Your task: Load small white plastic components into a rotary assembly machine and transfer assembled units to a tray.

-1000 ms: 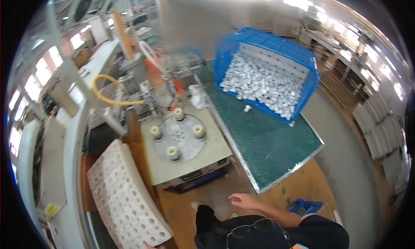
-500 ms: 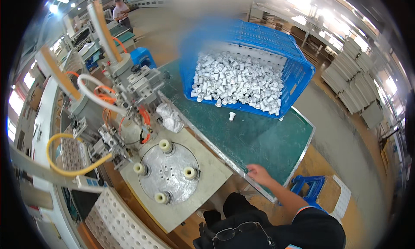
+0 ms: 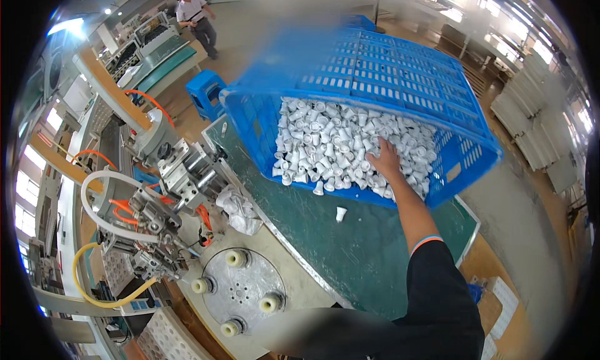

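The right hand (image 3: 386, 161), which half a second ago rested at the edge of the green surface (image 3: 350, 247), now reaches into the tilted blue crate (image 3: 400, 79), its grip spread over the white plastic caps (image 3: 325, 147); the left hand is unseen.

A round metal turntable (image 3: 240, 289) sits at the lower left, carrying four cream-coloured cylindrical holders (image 3: 236, 258) near its rim. Behind it stands a machine head (image 3: 164, 204) with orange cables, a white hose (image 3: 100, 210) and a yellow hose (image 3: 94, 285) looping off it. A crumpled white cloth (image 3: 237, 209) lies at the edge of the green counter (image 3: 337, 254). A blue stool (image 3: 205, 92) stands farther back, and another person (image 3: 197, 16) walks in the aisle (far off, top left). A white perforated tray (image 3: 165, 338) shows at the bottom.
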Motion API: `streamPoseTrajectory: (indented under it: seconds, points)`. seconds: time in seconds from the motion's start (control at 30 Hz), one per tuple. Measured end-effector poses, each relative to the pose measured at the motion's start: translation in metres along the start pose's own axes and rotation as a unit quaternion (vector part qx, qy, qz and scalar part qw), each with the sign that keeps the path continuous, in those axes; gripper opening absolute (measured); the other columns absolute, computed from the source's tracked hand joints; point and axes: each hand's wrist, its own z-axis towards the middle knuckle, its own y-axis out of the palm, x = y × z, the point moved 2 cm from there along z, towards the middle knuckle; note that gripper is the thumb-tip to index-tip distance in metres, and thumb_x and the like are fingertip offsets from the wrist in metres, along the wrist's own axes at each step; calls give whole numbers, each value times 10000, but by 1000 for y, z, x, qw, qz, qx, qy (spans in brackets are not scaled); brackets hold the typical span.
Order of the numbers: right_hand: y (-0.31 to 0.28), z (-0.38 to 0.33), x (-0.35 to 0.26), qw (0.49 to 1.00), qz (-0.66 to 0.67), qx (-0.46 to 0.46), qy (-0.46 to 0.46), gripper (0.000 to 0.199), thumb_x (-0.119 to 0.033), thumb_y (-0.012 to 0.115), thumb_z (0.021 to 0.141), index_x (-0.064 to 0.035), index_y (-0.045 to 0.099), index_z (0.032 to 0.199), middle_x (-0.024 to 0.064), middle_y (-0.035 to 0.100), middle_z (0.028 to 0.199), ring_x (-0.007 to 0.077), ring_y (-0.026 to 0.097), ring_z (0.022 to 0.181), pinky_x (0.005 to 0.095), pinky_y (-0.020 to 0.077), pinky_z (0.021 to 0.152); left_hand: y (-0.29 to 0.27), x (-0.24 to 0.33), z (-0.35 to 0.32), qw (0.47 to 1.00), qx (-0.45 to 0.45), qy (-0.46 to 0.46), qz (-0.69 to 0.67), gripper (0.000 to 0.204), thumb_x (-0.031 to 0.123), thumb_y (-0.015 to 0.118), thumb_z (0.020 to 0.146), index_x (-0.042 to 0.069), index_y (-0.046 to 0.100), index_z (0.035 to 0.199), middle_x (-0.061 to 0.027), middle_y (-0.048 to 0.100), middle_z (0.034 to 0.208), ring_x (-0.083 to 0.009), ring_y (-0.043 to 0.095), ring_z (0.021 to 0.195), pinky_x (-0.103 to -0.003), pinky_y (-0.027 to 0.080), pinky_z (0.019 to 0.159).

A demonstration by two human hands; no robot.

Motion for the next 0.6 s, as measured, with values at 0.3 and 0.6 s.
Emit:
streamPoseTrajectory:
  seconds: [0.3,0.6]
  points:
    - [30,11,7,996,-24,-33,-78,734,-529,704,681,-239,444,1303,196,394,1317,395,376,1217,574,357,900,25,28,-8,996,-50,-66,39,545,217,637,822,-12,447,1279,-171,596,1122,-258,585,984,-368,471,853]
    - [28,-55,7,983,-16,32,-178,591,-410,728,679,-203,536,1199,106,520,958,304,548,925,453,442,736,29,30,-8,986,-109,-117,50,517,206,630,820,-28,469,1253,-168,592,1117,-248,582,980,-358,475,840]
